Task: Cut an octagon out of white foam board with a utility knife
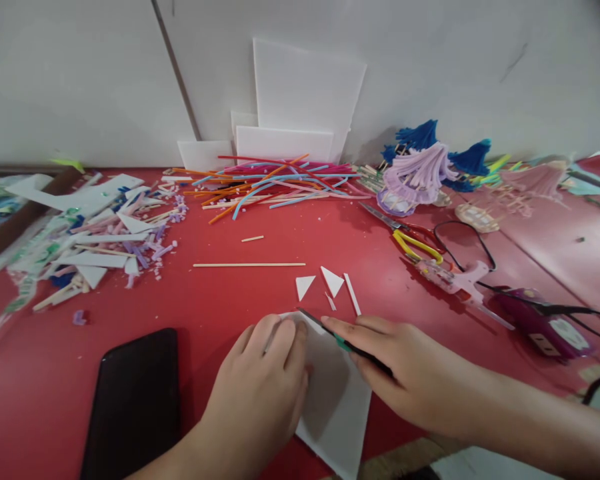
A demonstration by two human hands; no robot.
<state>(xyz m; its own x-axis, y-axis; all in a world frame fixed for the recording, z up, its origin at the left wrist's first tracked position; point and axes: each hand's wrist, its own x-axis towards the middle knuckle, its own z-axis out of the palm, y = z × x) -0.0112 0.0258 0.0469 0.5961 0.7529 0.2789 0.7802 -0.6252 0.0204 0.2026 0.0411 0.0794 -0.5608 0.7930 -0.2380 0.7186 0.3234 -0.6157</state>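
Observation:
A piece of white foam board [333, 407] lies on the red table near its front edge. My left hand [265, 373] presses down on its left side, fingers bent and close together near the far tip. In my right hand [405, 373] is a craft knife [353, 347], dark with a green part, gripped low over the board. Its blade tip reaches the board's far corner, close to my left fingertips. Just beyond lie small white triangular offcuts [333, 283] and a narrow white strip [352, 294]. A thin wooden stick [250, 265] rests farther back.
A black phone [133, 400] lies left, below a heap of scraps [115, 233]. Pipe cleaners [275, 183] and white boards [305, 93] are at the back. Yellow-handled pliers [415, 243], a pink glue gun [450, 280], a purple power strip [545, 327] and pipe-cleaner models [415, 170] stand right.

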